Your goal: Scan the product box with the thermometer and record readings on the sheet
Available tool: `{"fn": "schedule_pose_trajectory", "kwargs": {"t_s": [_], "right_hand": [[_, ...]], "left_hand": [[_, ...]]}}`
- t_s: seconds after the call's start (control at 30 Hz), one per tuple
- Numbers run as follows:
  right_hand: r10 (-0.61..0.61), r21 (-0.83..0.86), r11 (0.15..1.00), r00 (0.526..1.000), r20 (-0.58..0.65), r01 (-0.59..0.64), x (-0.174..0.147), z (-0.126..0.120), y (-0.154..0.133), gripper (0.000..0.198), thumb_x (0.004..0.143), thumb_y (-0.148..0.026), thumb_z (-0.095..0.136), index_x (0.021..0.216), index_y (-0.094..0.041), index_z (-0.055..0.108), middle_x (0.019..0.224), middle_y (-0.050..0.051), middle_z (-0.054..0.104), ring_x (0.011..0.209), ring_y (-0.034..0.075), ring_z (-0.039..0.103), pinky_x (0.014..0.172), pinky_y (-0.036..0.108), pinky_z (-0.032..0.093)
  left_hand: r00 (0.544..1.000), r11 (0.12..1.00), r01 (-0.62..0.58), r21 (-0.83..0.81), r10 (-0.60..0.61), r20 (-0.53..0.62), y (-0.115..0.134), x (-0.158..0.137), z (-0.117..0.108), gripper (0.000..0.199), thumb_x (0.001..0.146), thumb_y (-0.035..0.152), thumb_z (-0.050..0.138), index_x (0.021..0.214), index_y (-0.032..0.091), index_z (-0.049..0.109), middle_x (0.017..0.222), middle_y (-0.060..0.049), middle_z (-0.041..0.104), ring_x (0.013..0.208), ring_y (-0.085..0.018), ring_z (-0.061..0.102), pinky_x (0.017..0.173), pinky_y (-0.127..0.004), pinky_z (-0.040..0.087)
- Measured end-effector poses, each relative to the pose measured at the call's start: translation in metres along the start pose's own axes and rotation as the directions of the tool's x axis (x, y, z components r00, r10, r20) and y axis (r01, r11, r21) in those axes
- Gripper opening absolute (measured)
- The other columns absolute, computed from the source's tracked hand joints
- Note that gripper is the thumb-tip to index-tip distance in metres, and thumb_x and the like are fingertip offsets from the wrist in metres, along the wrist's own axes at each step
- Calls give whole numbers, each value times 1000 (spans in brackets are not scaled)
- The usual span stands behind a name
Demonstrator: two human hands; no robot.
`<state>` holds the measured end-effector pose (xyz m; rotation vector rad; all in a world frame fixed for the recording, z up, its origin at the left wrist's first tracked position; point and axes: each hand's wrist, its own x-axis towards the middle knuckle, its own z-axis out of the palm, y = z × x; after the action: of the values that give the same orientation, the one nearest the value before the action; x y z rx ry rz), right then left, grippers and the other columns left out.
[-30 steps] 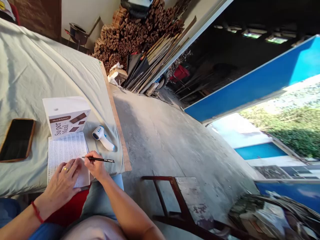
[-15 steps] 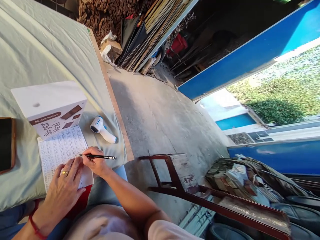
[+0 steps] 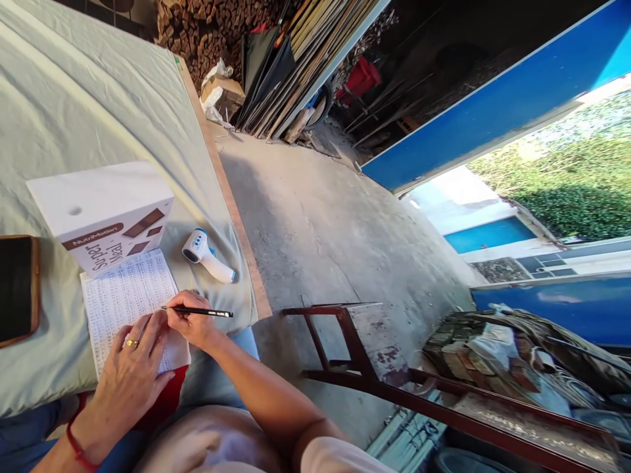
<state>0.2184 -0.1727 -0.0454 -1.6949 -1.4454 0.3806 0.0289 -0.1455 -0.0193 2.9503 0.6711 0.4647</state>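
A black pen (image 3: 207,311) is pinched in my right hand (image 3: 191,323), its tip at the sheet of paper (image 3: 129,289) covered in rows of handwriting. My left hand (image 3: 129,364), with a gold ring and a red wrist cord, lies flat on the lower part of that paper, fingers stretched out beside the pen tip. Behind the paper stands a white box (image 3: 106,203) printed "NutriMotion". To the right of it lies a white infrared thermometer (image 3: 210,256). A phone in a brown case (image 3: 18,289) rests at the far left.
A pale cloth (image 3: 98,98) covers the table, whose wooden edge (image 3: 236,217) runs along the right. Beyond it is concrete floor (image 3: 305,217). A dark red wooden chair frame (image 3: 355,355) stands at lower right. Stacked firewood (image 3: 197,39) and long boards (image 3: 305,72) are at the back.
The view has shifted slightly, so everything appears a little further right or left within it. Both hands keep nearly the same place on the paper, the pen still in my right hand.
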Motion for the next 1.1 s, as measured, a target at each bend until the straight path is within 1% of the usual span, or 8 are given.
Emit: {"fn": "schedule_pose_trajectory", "kwargs": {"t_s": [0.2,0.37,0.5,0.63,0.73,0.83,1.0,1.1], "right_hand": [[-24,30,999,998,-50,25,1,1,-1,10,84,-23,58,75,-26,60,70,-1,68,66,17,63,69,30,54],[25,43,999,997,-77,-22,0,1,-1,9,85,-26,59,76,-26,61,70,-1,68,65,16,62,68,30,54],[34,22,999,997,-64,-33,0,0,-2,9,85,-26,60,76,-26,61,71,-1,68,65,17,63,68,30,55],[6,24,1000,998,-65,-5,0,0,-1,9,86,-25,60,77,-26,61,71,-1,68,66,17,64,69,30,55],[-3,20,1000,998,-60,4,0,1,0,9,86,-24,59,78,-26,60,72,-1,68,67,17,65,70,31,54],[16,2,1000,999,-49,-16,0,2,0,7,85,-24,60,79,-26,61,72,-1,68,67,18,64,70,31,54],[19,-1,1000,999,-48,-20,0,1,-1,8,85,-25,59,77,-26,60,71,0,68,67,18,64,70,31,54],[9,6,1000,999,-54,-9,0,0,-1,9,85,-25,59,76,-26,59,71,0,68,66,18,64,70,30,54]], "left_hand": [[1000,1000,-2,-24,2,-8,-1,-1,2,47,97,31,51,140,14,61,150,-19,60,132,-37,57,105,-52,45],[1000,1000,1,-16,-1,-4,-2,0,2,48,96,32,53,140,15,60,151,-18,60,132,-36,57,106,-52,44],[1000,1000,-12,-15,11,-10,-3,-1,2,49,95,31,55,140,14,60,150,-19,60,130,-37,59,104,-52,45],[1000,1000,-12,-27,12,-4,-4,-1,2,49,94,31,56,140,13,61,150,-20,60,130,-37,59,104,-52,46],[1000,999,4,-49,-4,4,-4,-1,3,49,95,33,55,140,15,61,151,-19,59,131,-37,59,105,-52,46],[1000,998,12,-57,-12,9,-4,-2,4,49,97,34,53,142,16,61,153,-18,58,131,-37,59,106,-52,46],[1000,1000,-19,-23,19,-19,-4,-1,3,50,95,32,55,140,12,61,150,-20,59,130,-38,59,104,-53,46],[1000,1000,-24,-7,24,-17,-4,-1,3,49,95,30,54,141,14,61,152,-18,58,130,-37,59,103,-52,46]]}}
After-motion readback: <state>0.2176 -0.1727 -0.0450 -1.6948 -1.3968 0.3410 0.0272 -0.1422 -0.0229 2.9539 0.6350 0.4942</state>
